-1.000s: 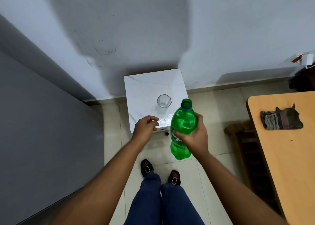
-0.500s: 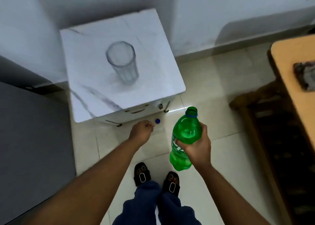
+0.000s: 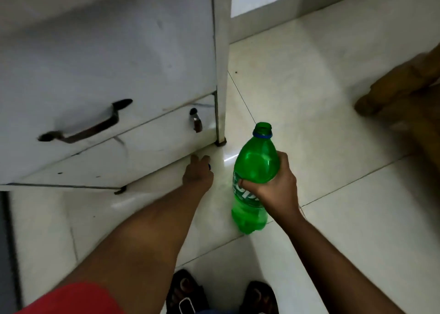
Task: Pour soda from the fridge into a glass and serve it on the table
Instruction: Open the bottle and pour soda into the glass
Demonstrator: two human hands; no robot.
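Observation:
An uncapped green soda bottle (image 3: 256, 168) with a blue neck ring stands upright just above the floor tiles, and my right hand (image 3: 276, 190) is wrapped around its middle. My left hand (image 3: 197, 173) is stretched down to the floor at the foot of the white cabinet (image 3: 107, 51). Its fingertips are at a small blue bottle cap (image 3: 209, 166), of which only a sliver shows beside the fingers. Whether the fingers pinch the cap is hidden. The glass is out of view.
The cabinet front carries a dark bar handle (image 3: 85, 125) and a small latch (image 3: 196, 120), and its leg (image 3: 220, 142) stands close to the bottle. A wooden furniture piece (image 3: 400, 92) is at the right. My sandalled feet (image 3: 221, 294) are at the bottom.
The view has dropped low toward the floor, and the cabinet top and glass have left the frame. My left hand has gone down to the blue cap; the bottle has come down with me.

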